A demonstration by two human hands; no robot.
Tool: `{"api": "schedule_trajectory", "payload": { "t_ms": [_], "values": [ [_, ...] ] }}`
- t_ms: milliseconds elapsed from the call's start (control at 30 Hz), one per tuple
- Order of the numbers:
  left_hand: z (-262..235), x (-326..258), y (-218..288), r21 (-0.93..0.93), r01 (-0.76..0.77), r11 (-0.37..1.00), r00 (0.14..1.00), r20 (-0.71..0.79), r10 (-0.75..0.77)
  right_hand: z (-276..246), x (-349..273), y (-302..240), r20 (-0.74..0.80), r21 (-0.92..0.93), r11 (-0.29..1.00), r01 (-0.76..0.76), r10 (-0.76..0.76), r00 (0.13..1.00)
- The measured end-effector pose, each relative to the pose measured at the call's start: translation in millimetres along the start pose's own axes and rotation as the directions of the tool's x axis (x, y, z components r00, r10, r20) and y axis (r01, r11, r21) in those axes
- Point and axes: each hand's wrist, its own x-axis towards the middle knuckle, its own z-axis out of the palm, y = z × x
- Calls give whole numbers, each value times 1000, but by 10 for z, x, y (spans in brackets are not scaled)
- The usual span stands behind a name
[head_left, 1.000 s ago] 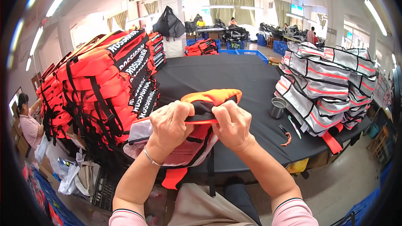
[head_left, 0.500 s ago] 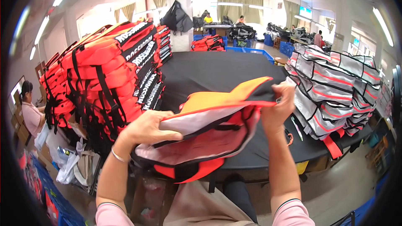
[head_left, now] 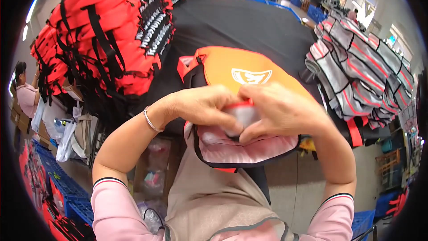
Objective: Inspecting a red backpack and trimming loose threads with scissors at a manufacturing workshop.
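In front of me lies an orange and red bag (head_left: 276, 71) with a white shield-shaped emblem. Its mouth faces me, and the pale pinkish lining (head_left: 249, 147) with black edging shows. My left hand (head_left: 203, 107), a bracelet at its wrist, is closed on the rim of the opening. Beside it my right hand (head_left: 285, 109), a little blurred, pinches the same rim, thumb toward the lining. A bit of whitish cloth shows between the two hands. A black strap and a red flap stick out on the bag's left side. What the fingertips press on is partly hidden.
A tall stack of red bags with black straps (head_left: 98, 35) stands on the left of the black-covered table (head_left: 240, 22). Grey bags with red piping (head_left: 356, 67) are piled on the right. Blue crates (head_left: 60, 183) stand low at the left. A person in pink (head_left: 27, 96) is at the far left.
My hands have come together at the middle of the bag's rim. The bag has turned, so its orange side and emblem show. The view has tilted down.
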Motion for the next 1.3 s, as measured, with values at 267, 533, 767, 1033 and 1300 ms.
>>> {"api": "schedule_trajectory", "payload": {
  "t_ms": [267,533,767,1033,1300],
  "values": [
    [907,-208,-614,434,34,900,997,45,-59,1074,-99,225,289,335,932,-136,36,957],
    [916,-283,-717,579,-74,812,947,-215,239,1056,-79,176,271,263,963,-57,-17,962],
    [316,23,-236,885,9,465,586,-381,715,429,-90,52,-380,-255,963,82,-178,907],
    [-143,341,378,965,75,250,112,-257,960,-233,-10,-2,-672,-694,719,-27,-634,382],
    [-31,529,402,979,60,194,5,-194,981,-305,45,229,-596,-802,579,-144,-794,124]
  ]
}}
